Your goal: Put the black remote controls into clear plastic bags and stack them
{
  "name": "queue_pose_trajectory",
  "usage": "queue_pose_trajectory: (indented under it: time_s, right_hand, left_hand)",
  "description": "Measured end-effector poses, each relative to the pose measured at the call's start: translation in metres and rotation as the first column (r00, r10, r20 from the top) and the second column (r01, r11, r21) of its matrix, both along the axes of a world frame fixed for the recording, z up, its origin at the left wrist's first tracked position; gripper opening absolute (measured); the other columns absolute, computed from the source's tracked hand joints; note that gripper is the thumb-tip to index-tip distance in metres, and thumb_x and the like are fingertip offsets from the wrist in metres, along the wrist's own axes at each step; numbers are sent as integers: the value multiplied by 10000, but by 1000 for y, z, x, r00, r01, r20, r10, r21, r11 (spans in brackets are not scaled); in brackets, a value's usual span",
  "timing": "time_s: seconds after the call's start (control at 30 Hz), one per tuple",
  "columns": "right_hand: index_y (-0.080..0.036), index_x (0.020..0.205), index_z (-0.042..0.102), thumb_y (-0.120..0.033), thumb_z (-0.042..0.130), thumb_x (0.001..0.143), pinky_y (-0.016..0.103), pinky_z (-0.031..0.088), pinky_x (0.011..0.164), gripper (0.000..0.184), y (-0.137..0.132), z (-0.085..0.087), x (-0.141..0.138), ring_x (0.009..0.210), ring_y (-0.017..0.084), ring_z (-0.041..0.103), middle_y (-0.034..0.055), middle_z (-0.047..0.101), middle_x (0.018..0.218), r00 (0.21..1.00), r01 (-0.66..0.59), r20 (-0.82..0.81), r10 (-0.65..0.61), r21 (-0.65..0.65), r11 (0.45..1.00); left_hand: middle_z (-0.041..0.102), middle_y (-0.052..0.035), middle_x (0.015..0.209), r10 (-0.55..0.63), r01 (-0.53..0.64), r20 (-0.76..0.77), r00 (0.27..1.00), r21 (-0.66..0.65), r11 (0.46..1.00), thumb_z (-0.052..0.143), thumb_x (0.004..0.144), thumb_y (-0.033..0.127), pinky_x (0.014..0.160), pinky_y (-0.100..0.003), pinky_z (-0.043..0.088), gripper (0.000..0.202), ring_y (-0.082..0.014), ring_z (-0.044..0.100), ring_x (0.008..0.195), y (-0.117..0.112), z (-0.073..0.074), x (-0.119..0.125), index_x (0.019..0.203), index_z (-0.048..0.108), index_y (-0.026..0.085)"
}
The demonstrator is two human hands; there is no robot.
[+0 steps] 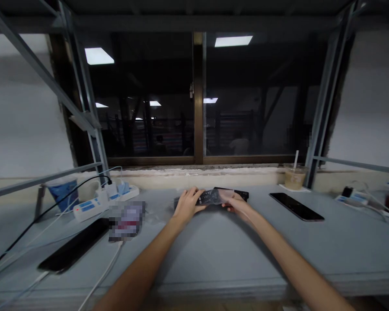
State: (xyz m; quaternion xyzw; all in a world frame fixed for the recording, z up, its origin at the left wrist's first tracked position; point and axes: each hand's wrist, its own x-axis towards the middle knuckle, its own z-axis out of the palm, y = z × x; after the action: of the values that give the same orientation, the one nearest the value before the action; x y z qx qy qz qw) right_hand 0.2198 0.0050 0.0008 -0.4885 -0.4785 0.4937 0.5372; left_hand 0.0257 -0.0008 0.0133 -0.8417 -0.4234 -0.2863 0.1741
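Near the back of the grey table, a black remote control (207, 198) with small buttons is held between my two hands. Clear plastic film (221, 195) covers its right part. My left hand (188, 204) grips the left end, fingers over the top and thumb along the near edge. At the other end, the fingers of my right hand (236, 203) are closed on the film-covered part. Another black object with buttons (243, 195) lies just behind, partly hidden by my right hand. Some crumpled clear plastic (157, 214) lies left of my left hand.
On the left are a white power strip (92, 209), cables, a blue container (63, 194), a dark phone (76, 246) and a pixelated device (128, 220). To the right lie another phone (296, 207) and a drink cup with straw (294, 177). Metal posts (327, 99) flank the window.
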Motion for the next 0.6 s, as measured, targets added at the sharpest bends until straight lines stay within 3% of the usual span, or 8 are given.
queue_pose_trajectory:
  time_s: [0.13, 0.23, 0.4, 0.5, 0.6]
  right_hand:
    - [-196, 804, 643, -292, 625, 675, 144, 362, 382, 161, -4, 3, -5, 633, 127, 632, 34, 688, 817, 990, -39, -135, 41, 23, 999]
    - [-192, 796, 621, -277, 549, 725, 157, 400, 419, 132, -4, 5, -5, 681, 137, 639, 36, 688, 797, 971, -38, -236, 46, 39, 999]
    - [-160, 842, 601, -479, 265, 831, 208, 430, 400, 463, -4, 11, -1, 579, 156, 624, 91, 675, 717, 952, -59, -305, 41, -52, 997]
    - [-163, 873, 631, -551, 420, 765, 206, 441, 375, 455, -6, 12, -1, 574, 156, 623, 92, 679, 778, 980, -72, -189, 66, -22, 997]
    - [-164, 801, 666, -407, 674, 634, 176, 440, 364, 295, -8, 7, -4, 547, 127, 597, 63, 676, 747, 998, -3, -67, 4, 16, 1000]
  left_hand:
    - [552, -26, 980, -8, 10, 65, 998, -40, 999, 555, 779, 371, 794, -278, 430, 332, -172, 563, 897, -3, 0, 4, 1077, 513, 230]
    - [553, -25, 952, -8, 15, 90, 996, -86, 996, 524, 780, 394, 716, -244, 456, 292, -159, 574, 853, -7, 1, 7, 1018, 539, 227]
    - [567, -29, 938, 22, -16, 56, 998, -118, 993, 535, 755, 423, 687, -242, 463, 286, -171, 581, 850, -11, 1, 9, 962, 564, 229]
    - [575, -26, 945, 24, -20, 26, 999, -148, 989, 539, 746, 436, 692, -244, 464, 303, -172, 581, 852, -11, -1, 11, 969, 563, 232]
    - [582, -25, 934, 15, -14, 5, 1000, -154, 988, 538, 740, 450, 695, -246, 463, 321, -174, 582, 849, -10, -4, 13, 968, 563, 225]
